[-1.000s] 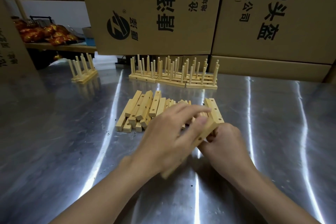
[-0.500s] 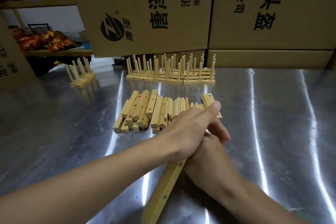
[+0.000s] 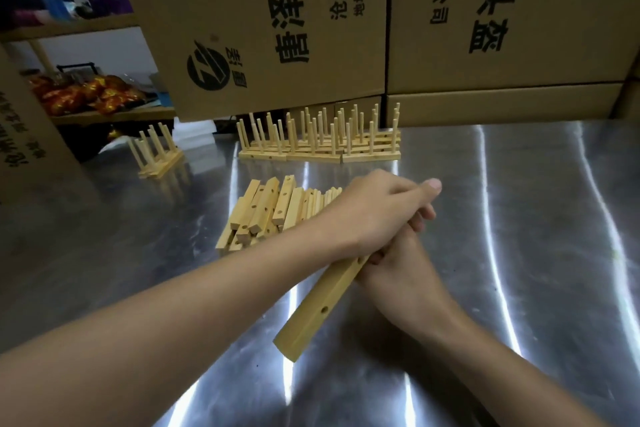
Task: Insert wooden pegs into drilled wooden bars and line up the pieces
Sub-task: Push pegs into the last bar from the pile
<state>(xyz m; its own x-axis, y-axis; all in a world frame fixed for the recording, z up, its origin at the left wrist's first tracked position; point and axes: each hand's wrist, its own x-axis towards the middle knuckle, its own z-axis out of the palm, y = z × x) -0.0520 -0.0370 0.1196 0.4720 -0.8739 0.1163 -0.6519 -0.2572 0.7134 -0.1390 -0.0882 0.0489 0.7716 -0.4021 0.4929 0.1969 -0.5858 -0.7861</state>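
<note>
My right hand (image 3: 405,274) grips a long drilled wooden bar (image 3: 322,302) from below, near its middle. The bar slants from lower left to upper right, with two holes showing on its side. My left hand (image 3: 374,215) crosses over and wraps the bar's upper part, thumb stretched forward; the bar's far end and anything under the palm are hidden. Behind the hands lies a pile of loose drilled bars (image 3: 266,211). Further back stands a row of finished bars with upright pegs (image 3: 318,146).
The work surface is a shiny metal table (image 3: 519,236). A small pegged set (image 3: 156,156) stands at the back left. Large cardboard boxes (image 3: 346,28) wall off the table's far edge, and another box (image 3: 24,135) stands at the left.
The bar's free end has swung down toward me. My left hand went from fingering the far end to closing over the bar's upper part, crossing above my right hand.
</note>
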